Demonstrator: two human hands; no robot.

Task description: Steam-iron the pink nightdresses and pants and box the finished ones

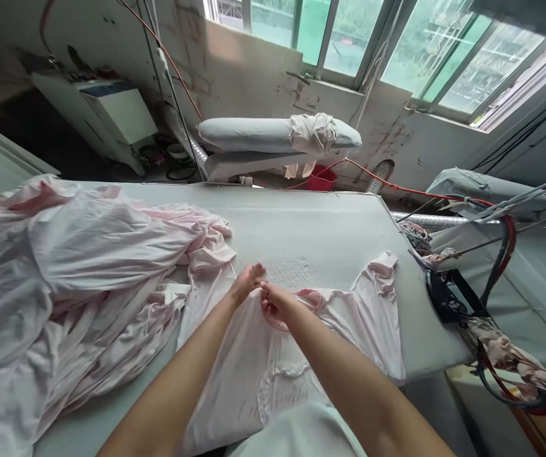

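A pale pink shirt [234, 374] with a ruffled trim on its front lies spread on the padded ironing table [330, 216]. Its darker pink neckline sits under and beside my right hand [278, 303], whose fingers are closed in a pinch at the collar edge. Just left of it, my left hand [248, 282] rests by the shoulder of the shirt with its fingers stretched out, close to the right fingertips. One short sleeve stretches to the right; the left shoulder lies beside a pile of garments.
Many pale pink garments [106, 247] are heaped on the table's left side. An iron [456, 297] with cloth-wrapped handle and hoses stands at the right edge. Behind the table are a padded sleeve board [248, 133], a red bucket [321, 178] and an orange hose [377, 178].
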